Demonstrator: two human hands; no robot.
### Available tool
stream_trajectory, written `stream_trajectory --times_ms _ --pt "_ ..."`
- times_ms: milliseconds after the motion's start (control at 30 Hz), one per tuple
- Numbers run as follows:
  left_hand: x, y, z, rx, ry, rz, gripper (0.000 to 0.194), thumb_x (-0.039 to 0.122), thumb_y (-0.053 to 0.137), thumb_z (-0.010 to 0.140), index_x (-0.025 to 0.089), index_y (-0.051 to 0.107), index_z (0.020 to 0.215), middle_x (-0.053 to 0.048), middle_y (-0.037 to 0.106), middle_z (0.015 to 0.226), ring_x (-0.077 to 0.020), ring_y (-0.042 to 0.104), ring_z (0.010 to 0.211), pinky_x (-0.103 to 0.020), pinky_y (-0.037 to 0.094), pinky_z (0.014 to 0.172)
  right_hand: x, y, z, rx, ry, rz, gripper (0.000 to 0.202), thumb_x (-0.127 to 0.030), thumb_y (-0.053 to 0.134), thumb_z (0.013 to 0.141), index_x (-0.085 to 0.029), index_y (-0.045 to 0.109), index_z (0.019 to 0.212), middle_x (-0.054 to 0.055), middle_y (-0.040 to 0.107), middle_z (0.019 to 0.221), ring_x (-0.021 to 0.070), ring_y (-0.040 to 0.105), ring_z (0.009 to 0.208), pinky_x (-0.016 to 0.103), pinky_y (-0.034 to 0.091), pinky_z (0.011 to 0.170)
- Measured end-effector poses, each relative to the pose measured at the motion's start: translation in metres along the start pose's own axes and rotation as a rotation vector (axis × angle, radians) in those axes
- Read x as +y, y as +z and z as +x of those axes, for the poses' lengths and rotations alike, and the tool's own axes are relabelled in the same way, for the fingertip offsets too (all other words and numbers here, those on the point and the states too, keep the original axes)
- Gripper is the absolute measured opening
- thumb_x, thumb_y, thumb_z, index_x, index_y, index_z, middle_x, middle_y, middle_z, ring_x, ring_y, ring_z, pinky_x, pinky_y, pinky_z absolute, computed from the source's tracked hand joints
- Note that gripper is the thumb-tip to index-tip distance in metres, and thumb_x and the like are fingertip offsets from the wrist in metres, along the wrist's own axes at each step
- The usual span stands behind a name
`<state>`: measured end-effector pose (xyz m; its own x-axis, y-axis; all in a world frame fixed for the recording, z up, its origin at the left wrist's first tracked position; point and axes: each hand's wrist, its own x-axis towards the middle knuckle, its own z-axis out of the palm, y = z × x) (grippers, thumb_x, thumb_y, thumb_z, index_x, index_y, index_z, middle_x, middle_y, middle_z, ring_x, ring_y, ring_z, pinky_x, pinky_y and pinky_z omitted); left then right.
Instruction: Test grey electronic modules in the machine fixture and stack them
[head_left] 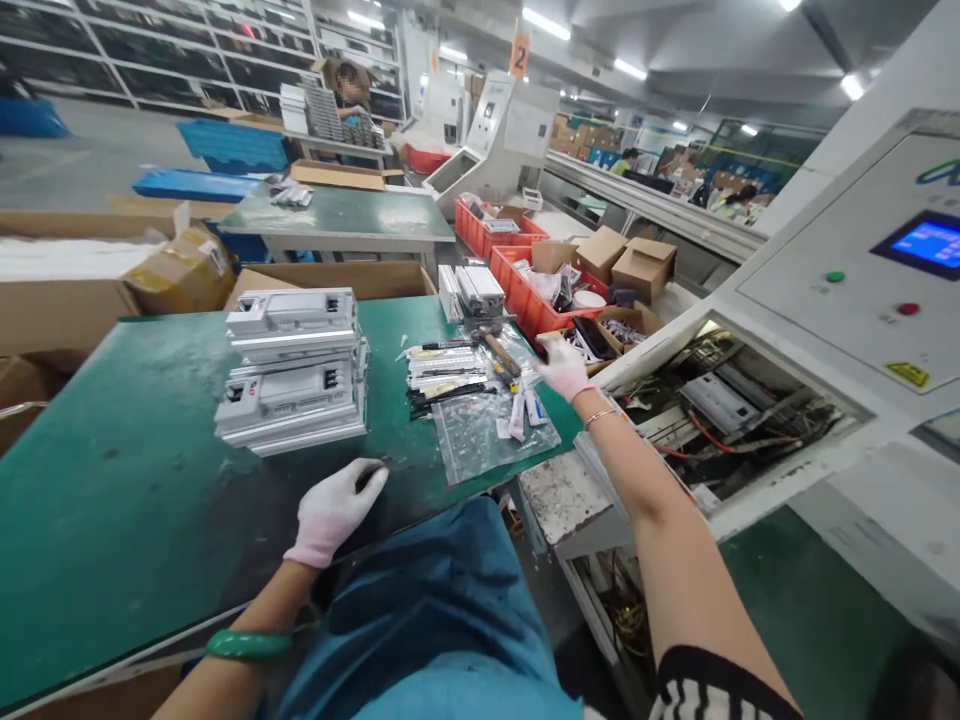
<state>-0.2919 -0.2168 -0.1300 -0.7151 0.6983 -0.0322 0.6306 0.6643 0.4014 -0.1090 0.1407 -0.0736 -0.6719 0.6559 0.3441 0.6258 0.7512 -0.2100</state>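
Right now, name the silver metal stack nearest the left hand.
The taller silver metal stack, beyond the white-gloved left hand; the smaller one stands near an orange crate.

Left hand (336, 508): I see a white knit-looking glove (324, 515) ending in a pale pink cuff (309, 553).
Left wrist: a thick, smooth green bangle (247, 645), rounded and slightly glossy; the forearm around it is bare.
Right hand (562, 366): from here I make out a matching white glove, blurred at the fingers, its cuff pink too.
Right wrist: one thin, light bracelet (598, 417), too small for me to read its material.
Right sleeve (694, 697): black-and-white stripes, broad black hem (716, 662).
Lap: blue cloth (442, 590), creased, brighter toward my waist.
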Motion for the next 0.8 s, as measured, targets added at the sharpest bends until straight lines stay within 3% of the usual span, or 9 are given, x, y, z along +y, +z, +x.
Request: stream_trajectory --times_ms 133,233,467,800 --pt "-0.001 0.001 0.004 -0.006 -0.033 0.018 0.035 0.045 0.047 0.088 0.026 0.073 0.101 -0.002 0.078 0.098 -0.0218 0.072 0.09 -0.025 0.048 0.069 0.079 -0.012 0.011 0.045 0.31 -0.175 0.053 -0.043 0.057 0.09 -0.012 0.058 0.132 0.02 0.064 0.121 0.0328 0.057 0.113 0.042 0.038 0.1" --pt "-0.004 0.002 0.007 -0.021 -0.053 0.013 0.039 0.048 0.045 0.087 0.027 0.074 0.102 -0.002 0.078 0.098 -0.023 0.072 0.089 -0.026 0.048 0.067 0.113 -0.004 0.007 0.019 0.377 -0.264 0.056 -0.045 0.053 0.092 -0.009 0.056 0.134 0.022 0.062 0.125 0.0354 0.051 0.122 0.051 0.026 0.109" --pt "-0.007 -0.001 0.013 -0.076 -0.12 -0.018 0.043 0.052 0.044 0.083 0.027 0.074 0.1 -0.003 0.078 0.101 -0.0255 0.072 0.089 -0.029 0.051 0.069 0.135 0.022 0.018 0.033 0.341 -0.298 0.06 -0.049 0.047 0.094 -0.009 0.053 0.138 0.021 0.057 0.136 0.0374 0.036 0.137 0.059 0.01 0.114" --pt "-0.008 -0.006 0.018 -0.119 -0.251 -0.104 0.038 0.05 0.047 0.084 0.028 0.073 0.099 0.0 0.077 0.102 -0.0242 0.072 0.094 -0.027 0.052 0.076 0.158 0.033 0.022 0.211 0.151 -0.335 0.048 -0.045 0.047 0.094 -0.012 0.067 0.122 0.016 0.062 0.132 0.0334 0.044 0.131 0.053 0.014 0.116"
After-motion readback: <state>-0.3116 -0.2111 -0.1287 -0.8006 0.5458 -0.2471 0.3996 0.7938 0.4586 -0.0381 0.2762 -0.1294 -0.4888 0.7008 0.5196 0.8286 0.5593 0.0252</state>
